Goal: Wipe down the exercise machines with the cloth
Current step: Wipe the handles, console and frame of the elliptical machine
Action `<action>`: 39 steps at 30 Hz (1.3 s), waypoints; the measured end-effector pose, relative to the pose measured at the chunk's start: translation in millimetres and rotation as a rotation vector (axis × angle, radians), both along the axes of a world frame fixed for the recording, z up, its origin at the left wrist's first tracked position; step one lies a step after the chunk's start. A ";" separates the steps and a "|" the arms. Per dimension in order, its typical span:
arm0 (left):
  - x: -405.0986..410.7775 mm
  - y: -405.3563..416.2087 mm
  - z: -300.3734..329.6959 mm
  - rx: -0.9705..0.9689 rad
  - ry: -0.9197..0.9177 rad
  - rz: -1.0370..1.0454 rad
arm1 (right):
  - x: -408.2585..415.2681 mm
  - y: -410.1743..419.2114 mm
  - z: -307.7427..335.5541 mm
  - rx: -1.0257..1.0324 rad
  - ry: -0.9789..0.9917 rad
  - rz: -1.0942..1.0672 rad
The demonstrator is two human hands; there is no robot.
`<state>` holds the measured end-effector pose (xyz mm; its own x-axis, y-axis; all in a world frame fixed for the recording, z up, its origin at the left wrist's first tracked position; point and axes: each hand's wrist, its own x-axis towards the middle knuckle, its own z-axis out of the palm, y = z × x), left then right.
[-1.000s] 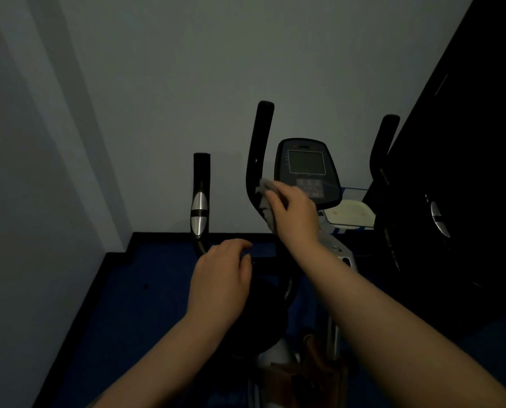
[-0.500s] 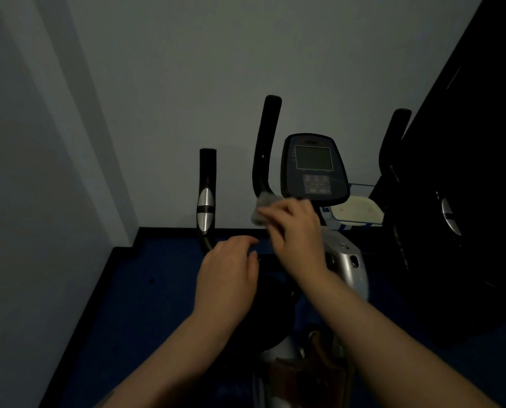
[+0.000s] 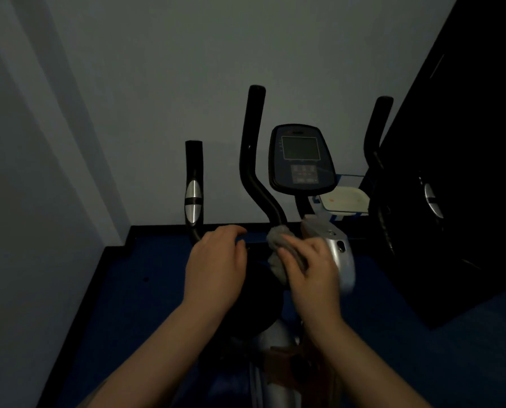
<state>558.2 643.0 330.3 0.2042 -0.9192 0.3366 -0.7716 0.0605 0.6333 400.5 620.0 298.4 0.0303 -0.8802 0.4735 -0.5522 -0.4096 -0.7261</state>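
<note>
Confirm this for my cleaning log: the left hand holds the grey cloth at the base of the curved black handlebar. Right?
Not quite. The head view shows the right hand holding the grey cloth at the base of the curved black handlebar; the left hand holds no cloth.

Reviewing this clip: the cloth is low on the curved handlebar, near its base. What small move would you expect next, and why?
Probably a short wipe further down or around the bar's base. The right hand grips the grey cloth at the foot of the curved black handlebar, beside the silver housing. The left hand rests near the lower bar, apparently steadying.
</note>
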 end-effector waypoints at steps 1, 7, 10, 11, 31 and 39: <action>-0.5 0.6 0.3 -0.001 -0.007 0.003 | -1.7 -0.6 4.5 0.024 -0.028 0.010; -2.4 3.3 -0.1 -0.066 -0.143 -0.016 | 14.6 -52.5 28.7 0.018 -0.095 -0.001; -1.4 2.7 -2.9 -0.081 -0.178 -0.018 | 10.1 -11.6 -1.9 -0.021 -0.085 -0.002; -1.1 2.4 -3.6 -0.085 -0.175 -0.017 | 4.3 4.6 -11.6 -0.041 -0.102 0.016; -0.8 0.7 -4.8 -0.076 -0.202 -0.022 | -2.3 -28.0 18.3 0.043 -0.190 0.051; -1.5 3.5 -2.6 -0.092 -0.163 0.008 | 1.4 14.2 -18.8 -0.050 -0.085 0.069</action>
<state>556.7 646.5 327.7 0.1470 -0.8815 0.4487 -0.8641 0.1063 0.4920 401.9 634.2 279.7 0.0481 -0.8528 0.5200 -0.4590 -0.4813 -0.7468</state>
